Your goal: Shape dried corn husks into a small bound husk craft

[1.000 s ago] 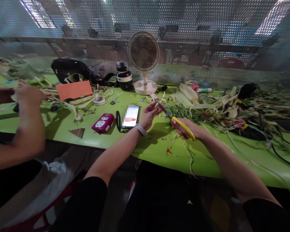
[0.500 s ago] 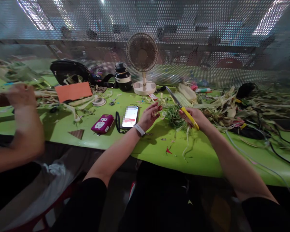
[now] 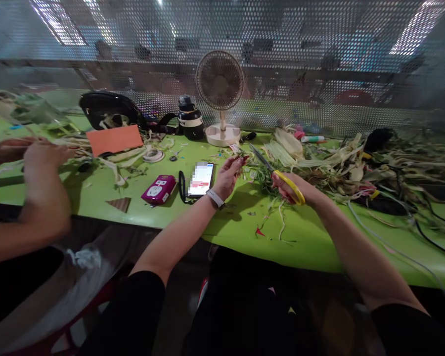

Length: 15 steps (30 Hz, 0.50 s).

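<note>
Two blades of the scissors point toward left-hand fingers.

- Yellow-handled scissors are lying tilted in the right hand's grip, blades pointing up-left over the green table.
- A small reddish-green sprig is sitting pinched in the left hand's fingertips, just beside the blade tips.

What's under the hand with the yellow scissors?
Under the right hand and its yellow scissors lie thin green strips on the green table. What sits directly beneath the palm is hidden.
</note>
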### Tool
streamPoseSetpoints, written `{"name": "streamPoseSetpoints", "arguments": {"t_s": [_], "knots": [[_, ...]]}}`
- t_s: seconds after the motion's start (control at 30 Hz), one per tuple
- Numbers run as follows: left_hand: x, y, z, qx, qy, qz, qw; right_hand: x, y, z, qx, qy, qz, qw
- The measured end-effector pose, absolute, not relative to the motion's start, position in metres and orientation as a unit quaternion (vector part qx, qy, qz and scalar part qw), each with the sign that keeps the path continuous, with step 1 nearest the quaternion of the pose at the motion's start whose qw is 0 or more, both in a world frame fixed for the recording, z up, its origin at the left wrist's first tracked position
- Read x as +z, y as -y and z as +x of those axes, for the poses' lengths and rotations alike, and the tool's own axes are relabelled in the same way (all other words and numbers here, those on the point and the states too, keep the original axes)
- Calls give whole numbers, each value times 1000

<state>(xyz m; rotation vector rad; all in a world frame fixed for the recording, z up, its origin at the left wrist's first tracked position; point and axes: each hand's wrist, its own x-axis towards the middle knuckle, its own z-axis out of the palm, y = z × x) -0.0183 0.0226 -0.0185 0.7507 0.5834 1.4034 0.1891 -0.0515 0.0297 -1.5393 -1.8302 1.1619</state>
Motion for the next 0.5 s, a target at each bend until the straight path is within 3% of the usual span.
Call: {"name": "streamPoseSetpoints", "arguments": {"t_s": [0.3, 0.5], "knots": [[-23, -29, -20, 634, -282, 304, 653, 24, 53, 181, 437, 681, -554, 197], [-24, -25, -19, 610, -278, 321, 668, 21, 54, 176, 447, 672, -547, 221]]}}
